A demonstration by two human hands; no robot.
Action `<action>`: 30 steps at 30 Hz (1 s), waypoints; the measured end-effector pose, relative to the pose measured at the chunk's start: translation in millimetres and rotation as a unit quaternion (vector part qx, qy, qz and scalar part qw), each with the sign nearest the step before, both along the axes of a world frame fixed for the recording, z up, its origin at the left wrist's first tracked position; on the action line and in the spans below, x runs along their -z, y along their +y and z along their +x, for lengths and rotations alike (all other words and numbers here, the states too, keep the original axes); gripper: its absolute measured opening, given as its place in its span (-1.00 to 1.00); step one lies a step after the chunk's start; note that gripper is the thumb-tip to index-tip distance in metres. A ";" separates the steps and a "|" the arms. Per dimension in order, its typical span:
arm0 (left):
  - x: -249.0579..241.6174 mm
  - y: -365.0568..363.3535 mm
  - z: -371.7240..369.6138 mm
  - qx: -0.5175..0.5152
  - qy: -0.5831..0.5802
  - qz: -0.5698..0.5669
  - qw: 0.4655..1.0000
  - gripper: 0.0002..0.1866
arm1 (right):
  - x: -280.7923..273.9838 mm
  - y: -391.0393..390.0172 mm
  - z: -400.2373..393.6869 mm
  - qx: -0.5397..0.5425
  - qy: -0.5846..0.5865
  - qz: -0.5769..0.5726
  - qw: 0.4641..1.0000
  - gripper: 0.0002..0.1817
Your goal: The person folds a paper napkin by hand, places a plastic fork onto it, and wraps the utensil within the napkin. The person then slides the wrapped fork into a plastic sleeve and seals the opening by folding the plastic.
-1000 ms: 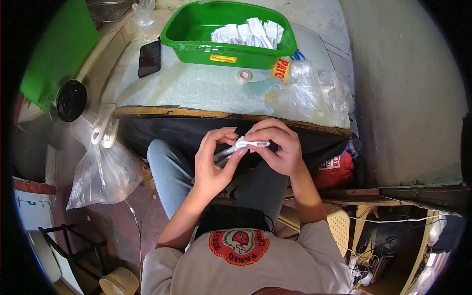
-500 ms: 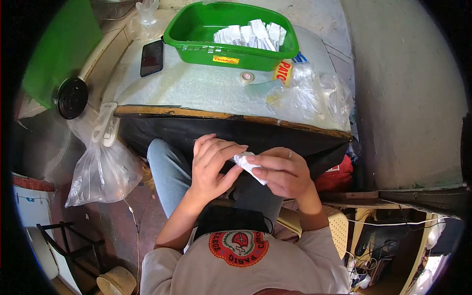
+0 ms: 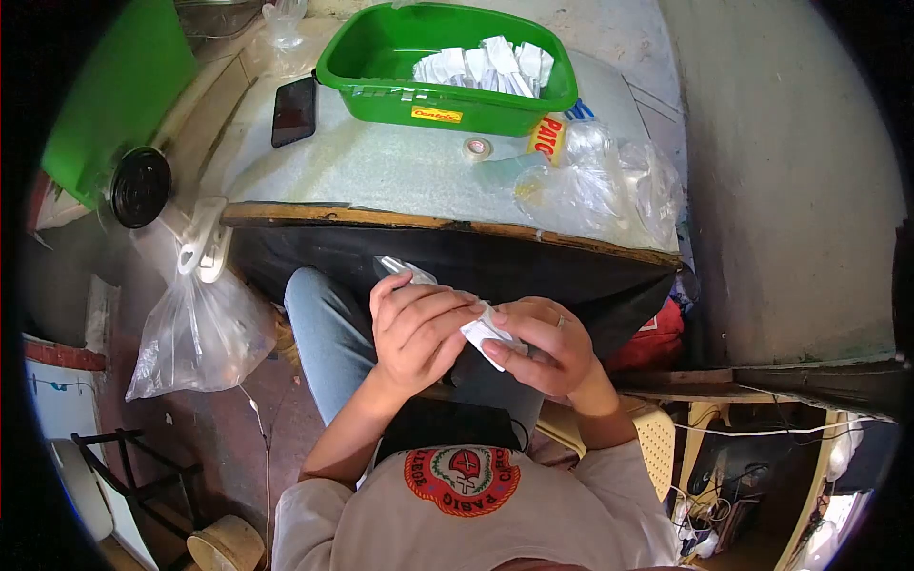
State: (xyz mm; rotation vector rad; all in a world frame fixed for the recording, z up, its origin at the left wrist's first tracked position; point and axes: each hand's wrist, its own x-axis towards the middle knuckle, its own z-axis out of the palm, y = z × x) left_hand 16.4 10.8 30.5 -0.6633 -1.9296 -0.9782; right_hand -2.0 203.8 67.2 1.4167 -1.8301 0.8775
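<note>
Both hands were over the lap, below the table (image 3: 381,181) edge. The white packet (image 3: 484,328) sat between them, long axis running up-left to down-right. Right hand (image 3: 538,343) was closed on its lower-right end, thumb on top; left hand (image 3: 419,324) was curled over the upper-left end w/ a clear wrapper (image 3: 400,269) sticking out past the fingers. Hands touching, left slightly higher. Green tub (image 3: 447,57) of similar packets was well apart, straight ahead.

White folded piece (image 3: 484,328) mostly covered by left hand (image 3: 419,328) and right hand (image 3: 543,347), shape unclear; clear wrapper (image 3: 400,268) half hidden behind left fingers; tub label (image 3: 433,115) unreadable; far tabletop (image 3: 381,167) edge cut off
</note>
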 end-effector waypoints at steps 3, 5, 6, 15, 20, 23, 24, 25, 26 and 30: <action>2.3 2.7 2.6 -0.009 0.010 -0.002 1.000 -0.69 | -0.6 0.2 3.3 0.006 0.005 0.026 1.000 -0.65; 3.0 2.1 3.0 -0.012 0.019 -0.026 0.999 -0.68 | -0.5 0.8 4.4 0.012 0.012 0.030 0.999 -0.60; 2.7 1.6 2.7 -0.011 0.019 -0.025 0.999 -0.68 | -2.4 1.2 7.1 0.012 0.012 0.031 0.999 -0.60; -20.6 -1.6 -13.1 0.012 -0.079 -0.049 0.996 -0.58 | -1.5 -1.8 3.8 0.077 -0.301 -0.073 0.948 -0.74; -30.5 -9.7 -21.6 0.122 -0.260 -0.074 0.955 -0.58 | 3.3 -2.9 -5.5 0.109 -0.411 -0.098 0.900 -0.85; -20.4 -5.3 -22.2 0.221 -0.391 0.123 0.885 -0.67 | -0.2 -7.9 -7.8 0.073 -0.503 -0.152 0.848 -0.86; -19.6 -4.7 -21.7 0.219 -0.392 0.123 0.885 -0.67 | -2.0 -9.8 -10.4 0.097 -0.439 -0.130 0.884 -0.86; -18.0 -4.1 -21.6 0.210 -0.413 0.132 0.876 -0.67 | -3.5 -11.4 -11.9 0.121 -0.372 -0.107 0.914 -0.86; -16.6 -3.3 -22.3 0.202 -0.432 0.141 0.868 -0.68 | -4.6 -13.4 -12.6 0.121 -0.371 -0.108 0.914 -0.86; -9.5 4.3 -23.8 0.172 -0.387 0.146 0.894 -0.71 | -11.1 -18.6 -15.4 0.129 -0.342 -0.091 0.926 -0.87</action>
